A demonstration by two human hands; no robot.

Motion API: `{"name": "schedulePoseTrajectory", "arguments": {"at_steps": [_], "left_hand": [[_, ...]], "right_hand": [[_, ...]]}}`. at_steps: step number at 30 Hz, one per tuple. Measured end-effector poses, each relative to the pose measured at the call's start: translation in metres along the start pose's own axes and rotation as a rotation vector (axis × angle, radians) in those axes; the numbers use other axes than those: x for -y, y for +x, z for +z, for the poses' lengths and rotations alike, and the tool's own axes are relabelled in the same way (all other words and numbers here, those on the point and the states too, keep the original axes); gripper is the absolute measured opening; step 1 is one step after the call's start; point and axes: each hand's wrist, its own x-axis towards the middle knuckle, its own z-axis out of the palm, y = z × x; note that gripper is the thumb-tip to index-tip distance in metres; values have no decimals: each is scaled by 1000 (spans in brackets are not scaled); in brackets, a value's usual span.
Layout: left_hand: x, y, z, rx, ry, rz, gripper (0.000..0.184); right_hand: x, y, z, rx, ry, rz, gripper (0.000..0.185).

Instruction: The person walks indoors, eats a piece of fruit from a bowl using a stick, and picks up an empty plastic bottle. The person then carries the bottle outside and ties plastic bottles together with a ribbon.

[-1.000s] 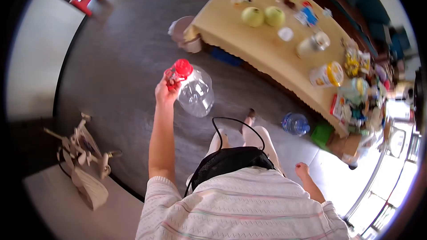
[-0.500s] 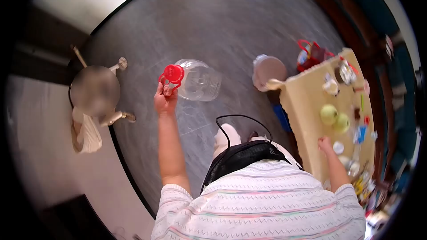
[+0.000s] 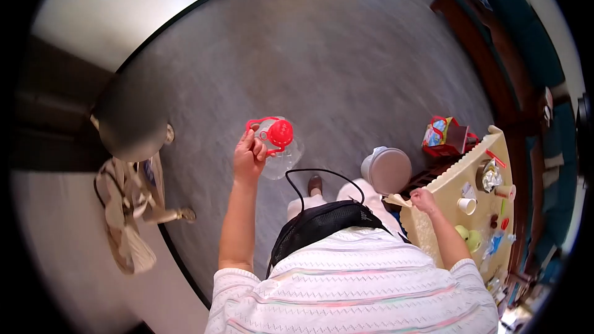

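In the head view, a clear plastic jug (image 3: 286, 166) is held out by the left hand (image 3: 249, 156) in front of the body, seen against the grey floor (image 3: 297, 62). Its red handle is gripped between closed fingers and thumb, and its red cap (image 3: 281, 133) is turned up toward the camera, just beside the fingertips. The body of the jug is largely hidden beneath the cap and the hand.

The right hand (image 3: 423, 200) is seen over the near edge of a table (image 3: 456, 178) covered with a yellowish cloth, its fingers curled in toward the palm. Whether the cloth is touched by it cannot be told. On the table, a white cup (image 3: 467, 206) is placed near that hand, with green round fruit (image 3: 474, 240) partly hidden behind the forearm. A bowl (image 3: 489, 176) with crumpled, shiny contents is set farther along.

A round bin (image 3: 390, 171) is stood on the floor just beside the table, with a red bag (image 3: 445, 136) near it. A black pouch (image 3: 331, 226) is worn at the waist. Teal cushions (image 3: 523, 31) are seen on a dark wooden sofa at the far right.
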Motion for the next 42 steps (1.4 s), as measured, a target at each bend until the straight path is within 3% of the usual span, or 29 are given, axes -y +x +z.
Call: {"name": "schedulePoseTrajectory", "arguments": {"at_steps": [5, 7, 10, 13, 16, 17, 19, 21, 23, 26, 27, 30, 32, 34, 36, 39, 42], "left_hand": [[16, 134, 64, 207, 91, -133, 21], [16, 178, 108, 189, 132, -165, 20], [18, 256, 156, 207, 118, -195, 21], [10, 321, 195, 258, 140, -186, 22], [7, 373, 247, 351, 217, -129, 19], [2, 386, 272, 384, 268, -119, 16], [6, 422, 306, 533, 294, -20, 15], [4, 464, 343, 631, 390, 22, 15], [-1, 507, 384, 685, 551, -18, 15], [12, 594, 437, 830, 728, 231, 16], [17, 629, 450, 930, 797, 413, 15], [15, 697, 491, 966, 875, 420, 16], [19, 756, 530, 930, 887, 360, 17], [31, 811, 556, 871, 839, 210, 17], [50, 876, 566, 783, 842, 56, 14], [69, 969, 589, 576, 579, -174, 12], [84, 1053, 608, 487, 522, -297, 13]], "right_hand": [[2, -8, -35, -26, 102, 404, 18], [16, 7, -58, -56, 133, 544, 18], [5, 70, -93, -123, 127, 560, 19], [44, 148, -146, -201, 210, 510, 15], [112, 244, -214, -167, 126, 285, 10], [179, 268, -252, -119, 136, 283, 13], [178, 356, -279, -46, 533, 148, 23], [303, 405, -334, -56, 668, 271, 24], [359, 473, -364, -37, 701, 77, 27], [399, 559, -399, 18, 702, -88, 29], [408, 585, -414, 32, 691, -126, 28], [393, 610, -435, -71, 640, 23, 28], [339, 629, -449, -145, 659, 161, 24], [289, 620, -460, -196, 627, 468, 26], [254, 600, -473, -284, 864, 761, 28], [200, 595, -509, -434, 1258, 777, 40], [211, 649, -588, -487, 1491, 454, 58]]}}
